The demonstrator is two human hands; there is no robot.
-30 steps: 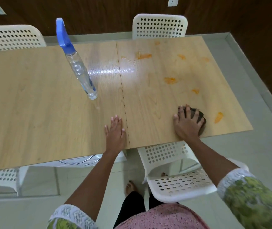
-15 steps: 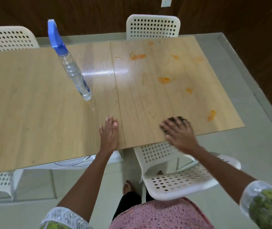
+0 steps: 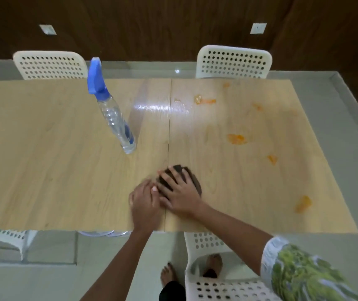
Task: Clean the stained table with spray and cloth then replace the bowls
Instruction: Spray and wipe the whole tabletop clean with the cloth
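Two white chairs with holes stand at the far side of the table [image 3: 43,161], one on the left [image 3: 50,65] and one on the right [image 3: 233,61]. Another white chair [image 3: 223,285] is pulled up right below you, and your bare feet show by it. Near the middle of the wood top stands the spray bottle [image 3: 114,115], clear with a blue head, upright and on its own, well apart from your hands. Nothing stands between you and the orange stains [image 3: 235,139]; they dot the right half of the top, from the far edge down to one smear [image 3: 302,204] near the front right corner.

Your right hand [image 3: 180,192] lies flat on the dark cloth [image 3: 193,181], fingers spread and pressing it down, not curled round it. The cloth sits near the front edge, just right of the seam in the top, and peeks out past your fingertips. Your left hand [image 3: 144,203] rests open on the wood just beside it, its fingers touching your right hand. The stains are all off to the right of the cloth, apart from it.
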